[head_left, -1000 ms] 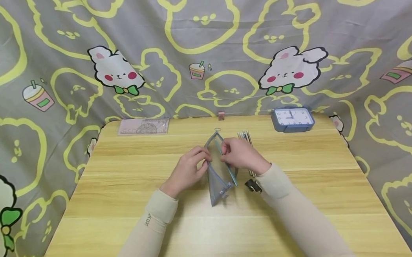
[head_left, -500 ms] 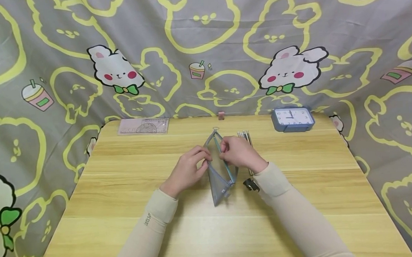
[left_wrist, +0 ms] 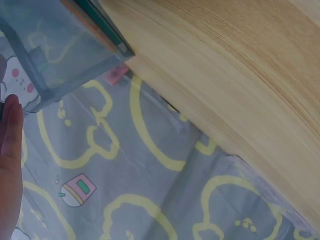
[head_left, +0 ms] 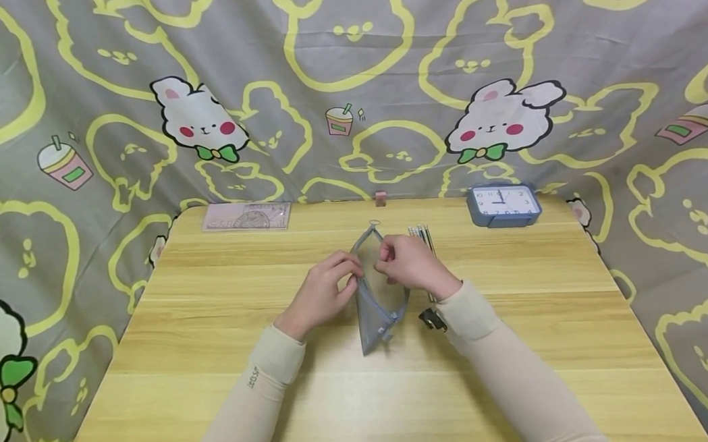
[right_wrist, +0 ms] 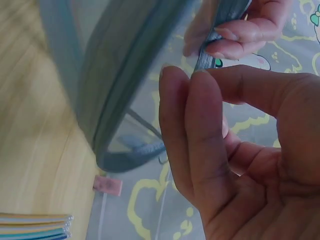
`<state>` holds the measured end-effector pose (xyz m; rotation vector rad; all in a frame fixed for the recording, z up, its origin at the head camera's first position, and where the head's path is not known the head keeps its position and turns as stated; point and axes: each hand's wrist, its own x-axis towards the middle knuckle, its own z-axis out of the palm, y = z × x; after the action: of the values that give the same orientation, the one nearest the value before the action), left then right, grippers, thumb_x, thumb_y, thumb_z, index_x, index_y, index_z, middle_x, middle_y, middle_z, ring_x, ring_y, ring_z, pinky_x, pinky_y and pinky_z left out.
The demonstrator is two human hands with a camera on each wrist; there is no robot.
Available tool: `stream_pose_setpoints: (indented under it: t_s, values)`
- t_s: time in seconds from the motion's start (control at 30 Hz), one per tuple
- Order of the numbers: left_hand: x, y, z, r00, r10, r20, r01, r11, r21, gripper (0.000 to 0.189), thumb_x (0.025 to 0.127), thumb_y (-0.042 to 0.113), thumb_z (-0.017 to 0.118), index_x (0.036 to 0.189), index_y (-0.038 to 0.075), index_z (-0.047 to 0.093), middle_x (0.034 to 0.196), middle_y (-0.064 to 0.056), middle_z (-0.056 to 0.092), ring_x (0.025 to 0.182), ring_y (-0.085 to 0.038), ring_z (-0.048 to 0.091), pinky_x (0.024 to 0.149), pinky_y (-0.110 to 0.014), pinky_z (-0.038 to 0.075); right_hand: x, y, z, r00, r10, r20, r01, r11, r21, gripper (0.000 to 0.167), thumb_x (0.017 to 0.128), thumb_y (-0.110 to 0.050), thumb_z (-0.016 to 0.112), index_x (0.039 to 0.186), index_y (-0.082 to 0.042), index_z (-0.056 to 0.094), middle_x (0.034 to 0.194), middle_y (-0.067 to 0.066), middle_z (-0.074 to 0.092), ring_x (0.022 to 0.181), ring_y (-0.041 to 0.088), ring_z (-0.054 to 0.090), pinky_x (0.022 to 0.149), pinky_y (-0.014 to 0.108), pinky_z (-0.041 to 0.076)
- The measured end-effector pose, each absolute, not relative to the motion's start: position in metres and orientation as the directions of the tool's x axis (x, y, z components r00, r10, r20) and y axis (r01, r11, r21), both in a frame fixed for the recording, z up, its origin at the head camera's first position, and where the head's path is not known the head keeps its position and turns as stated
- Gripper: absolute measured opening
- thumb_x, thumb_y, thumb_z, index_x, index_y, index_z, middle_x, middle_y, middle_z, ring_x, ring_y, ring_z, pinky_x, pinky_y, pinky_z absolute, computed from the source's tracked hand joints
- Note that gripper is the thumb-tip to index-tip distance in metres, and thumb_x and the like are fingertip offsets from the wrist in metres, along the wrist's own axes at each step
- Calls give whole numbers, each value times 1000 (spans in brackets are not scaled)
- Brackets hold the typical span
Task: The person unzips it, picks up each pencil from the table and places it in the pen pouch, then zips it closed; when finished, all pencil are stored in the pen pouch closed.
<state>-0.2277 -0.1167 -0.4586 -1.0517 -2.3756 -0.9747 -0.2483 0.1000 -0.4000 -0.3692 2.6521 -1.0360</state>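
A translucent grey-blue zip pouch (head_left: 369, 318) stands on the table with its mouth spread wide. My left hand (head_left: 322, 290) pinches its left zip edge. Over the mouth is my right hand (head_left: 414, 266); in the right wrist view its fingers (right_wrist: 205, 130) are close together and bent toward the thumb, with nothing seen between them. Through the pouch wall in the left wrist view, a teal pencil (left_wrist: 105, 22) and an orange pencil (left_wrist: 90, 22) lie along the bottom. Several more pencils (head_left: 418, 232) lie on the table just right of the pouch, partly hidden by my right hand.
A small black object (head_left: 433, 319) with shiny parts lies by my right wrist. Along the back edge are a flat pink case (head_left: 246, 217), a small pink block (head_left: 380, 198) and a blue alarm clock (head_left: 504, 205). A patterned curtain (head_left: 381, 64) hangs behind the table.
The teal pencil in my right hand went down into the pouch and has left those fingers. My left hand has kept its hold on the pouch edge.
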Motion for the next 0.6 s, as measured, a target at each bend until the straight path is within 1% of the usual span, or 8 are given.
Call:
stream_pose_setpoints:
  t_s: [0.1, 0.27, 0.43, 0.5, 0.6]
  values:
    - [-228, -117, -459, -657, 502, 562, 752, 483, 449, 12, 92, -6, 69, 94, 5, 74, 110, -5, 71, 101, -21, 73, 88, -30, 64, -249, 105, -400, -936, -321, -148, -132, 705, -697, 13, 98, -15, 72, 91, -9, 63, 88, 7, 69, 68, 14, 74, 61, 27, 62]
    - [-228, -116, -460, -657, 504, 561, 753, 481, 450, 13, 92, -6, 69, 94, 6, 74, 110, -5, 71, 102, -21, 73, 89, -30, 64, -251, 119, -404, -945, -296, -140, -121, 712, -691, 15, 99, -19, 72, 91, -9, 63, 83, 6, 70, 67, 14, 75, 60, 28, 61]
    - [-228, -116, -460, -656, 504, 562, 754, 481, 448, 13, 92, -6, 69, 94, 6, 74, 110, -7, 72, 102, -22, 74, 88, -29, 64, -258, 139, -410, -959, -249, -136, -97, 739, -667, 15, 99, -19, 71, 91, -9, 63, 85, 7, 70, 71, 17, 76, 64, 28, 62]
    - [-228, -116, -461, -651, 503, 568, 757, 481, 442, 13, 92, -6, 69, 93, 6, 74, 110, -7, 72, 101, -22, 74, 87, -29, 65, -264, 149, -418, -964, -234, -128, -99, 761, -642, 15, 98, -21, 70, 91, -9, 63, 83, 7, 70, 71, 17, 73, 65, 29, 59]
    - [-228, -117, -461, -646, 500, 577, 761, 483, 433, 13, 91, -6, 69, 93, 6, 74, 109, -7, 72, 101, -22, 74, 87, -30, 65, -277, 165, -435, -973, -207, -104, -108, 801, -588, 16, 98, -23, 68, 90, -11, 64, 80, 5, 69, 71, 19, 66, 66, 31, 49]
